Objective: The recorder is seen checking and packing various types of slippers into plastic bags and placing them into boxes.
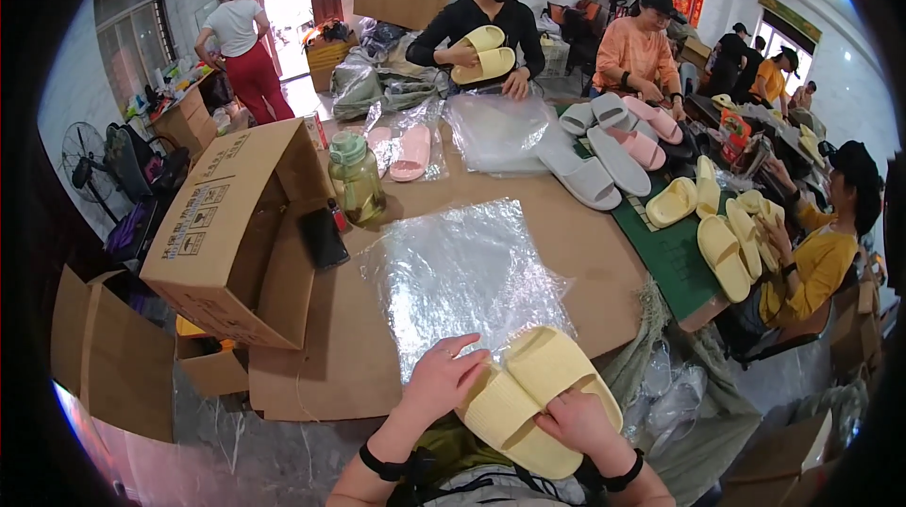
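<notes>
A pair of pale yellow slippers point(498, 405) is in front of me at the near table edge, side by side and tilted. My right hand point(578, 422) grips them where they meet, its fingertips tucked out of sight at a strap opening. Against the left slipper's outer edge rests my left hand point(444, 375), with fingers apart and one finger raised. Just beyond the slippers, clear plastic bags point(462, 271) lie flat on the cardboard-covered table point(595, 261).
An open cardboard box point(226, 224) lies at left, near a dark phone point(323, 239) and a green-lidded bottle point(355, 181). Grey slippers point(580, 172) and bagged pink slippers point(411, 152) sit farther back. Co-workers handle slippers opposite and at right, by a green mat point(661, 257).
</notes>
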Tool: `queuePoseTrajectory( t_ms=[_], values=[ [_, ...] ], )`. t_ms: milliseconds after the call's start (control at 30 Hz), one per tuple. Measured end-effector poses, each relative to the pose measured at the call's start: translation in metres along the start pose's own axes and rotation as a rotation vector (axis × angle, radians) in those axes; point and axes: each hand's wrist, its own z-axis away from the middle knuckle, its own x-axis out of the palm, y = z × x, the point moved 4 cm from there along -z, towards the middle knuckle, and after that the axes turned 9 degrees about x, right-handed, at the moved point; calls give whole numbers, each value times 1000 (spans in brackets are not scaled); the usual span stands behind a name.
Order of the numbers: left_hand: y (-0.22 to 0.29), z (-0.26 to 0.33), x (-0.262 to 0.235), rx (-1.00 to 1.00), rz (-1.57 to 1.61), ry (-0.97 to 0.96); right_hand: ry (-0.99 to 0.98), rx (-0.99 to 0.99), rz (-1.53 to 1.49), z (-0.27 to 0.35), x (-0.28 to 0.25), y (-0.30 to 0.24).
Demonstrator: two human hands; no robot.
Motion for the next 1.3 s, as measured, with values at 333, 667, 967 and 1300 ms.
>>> queuePoseTrajectory(
  t_ms=[333, 667, 967, 1300],
  values=[
    [6, 11, 10, 199, -109, -19, 37, 83, -32, -12, 12, 2],
    [33, -1, -4, 265, -68, 76, 96, 248, -111, -37, 15, -1],
    [50, -1, -5, 326, 115, -3, 82, 81, -92, -69, 50, -4],
    [66, 13, -10, 339, 271, -64, 235, 379, -170, -179, 46, -21]
  ],
)
